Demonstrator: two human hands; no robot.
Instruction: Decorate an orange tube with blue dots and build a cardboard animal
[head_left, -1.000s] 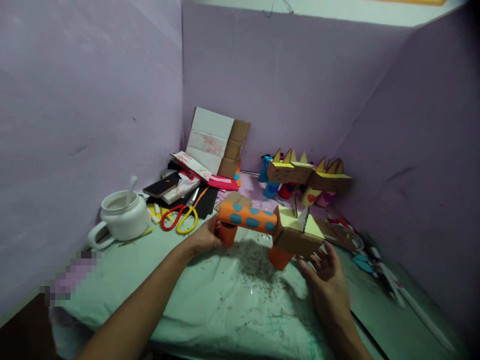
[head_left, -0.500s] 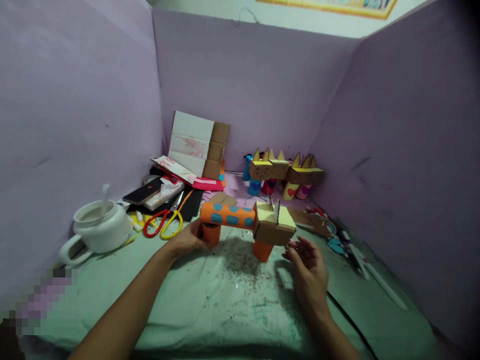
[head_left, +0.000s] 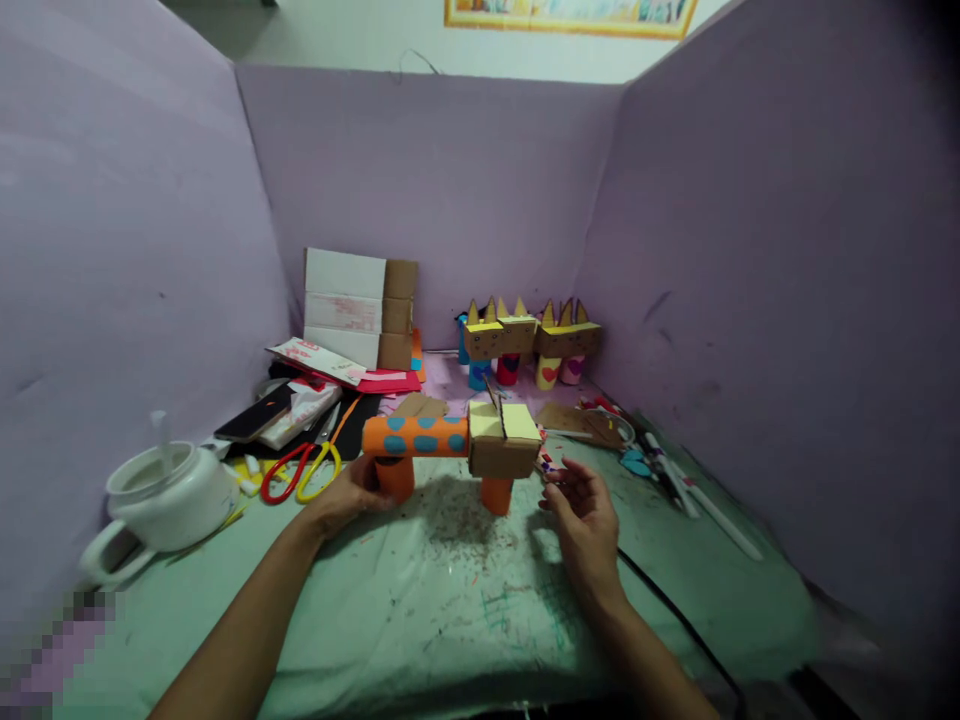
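Observation:
A cardboard toy animal stands in front of me, its orange tube body covered in blue spots. Its box head, yellow on top with thin upright ears, faces right. Two orange tube legs hold it up. My left hand is closed around the rear leg, its fingertips partly hidden behind it. Just right of the head, my right hand is held with loosely curled fingers apart, touching nothing that I can see.
At left are a white pot with a stick in it, red-and-yellow scissors and a phone. Similar cardboard animals stand at the back beside a folded cardboard sheet. Pens lie right; a black cable crosses the front.
The camera view has swung right, so everything sits further left in the picture. The toy has turned slightly, showing its ears more edge-on. My left hand still grips the rear leg.

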